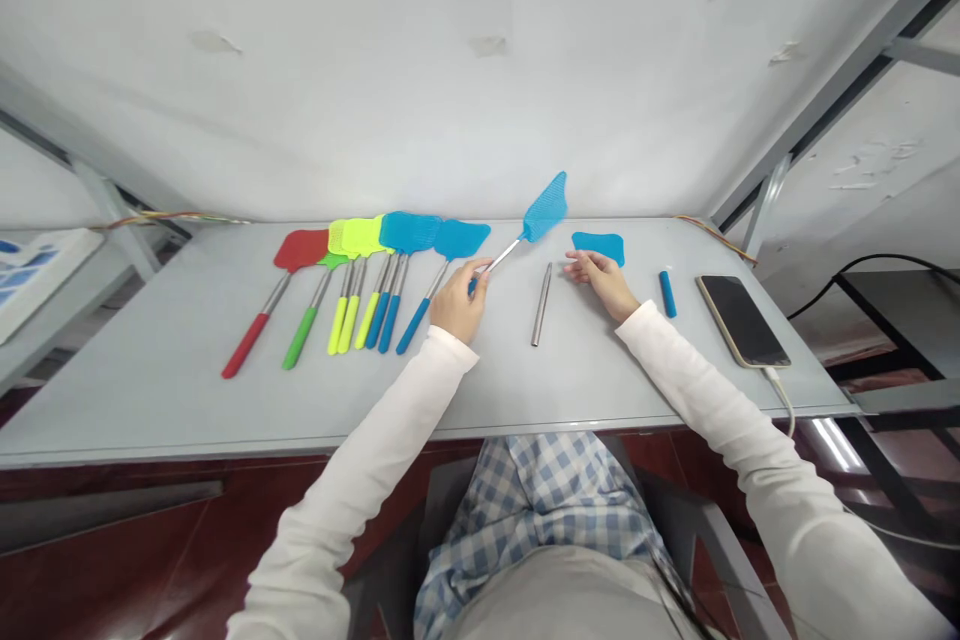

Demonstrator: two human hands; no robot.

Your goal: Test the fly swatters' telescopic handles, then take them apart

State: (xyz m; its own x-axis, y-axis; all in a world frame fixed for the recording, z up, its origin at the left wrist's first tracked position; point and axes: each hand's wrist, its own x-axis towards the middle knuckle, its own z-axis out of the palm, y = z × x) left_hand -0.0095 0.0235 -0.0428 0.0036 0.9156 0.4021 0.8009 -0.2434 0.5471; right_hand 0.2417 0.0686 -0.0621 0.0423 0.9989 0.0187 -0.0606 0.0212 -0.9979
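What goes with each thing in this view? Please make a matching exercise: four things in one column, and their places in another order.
Things:
1. Left hand
2. Right hand
3. Steel tube
4. Smartphone

Places:
A. Lying with a white cable at its lower end
B. Holding a blue fly swatter
C. Just below a loose blue swatter head
D. Lying between both hands

Pairs: 1-B, 2-C, 3-D, 4-A

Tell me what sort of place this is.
Probably a plain indoor workroom or workshop: a grey metal-framed bench against a white wall marked by old tape, with a row of fly swatters laid out.
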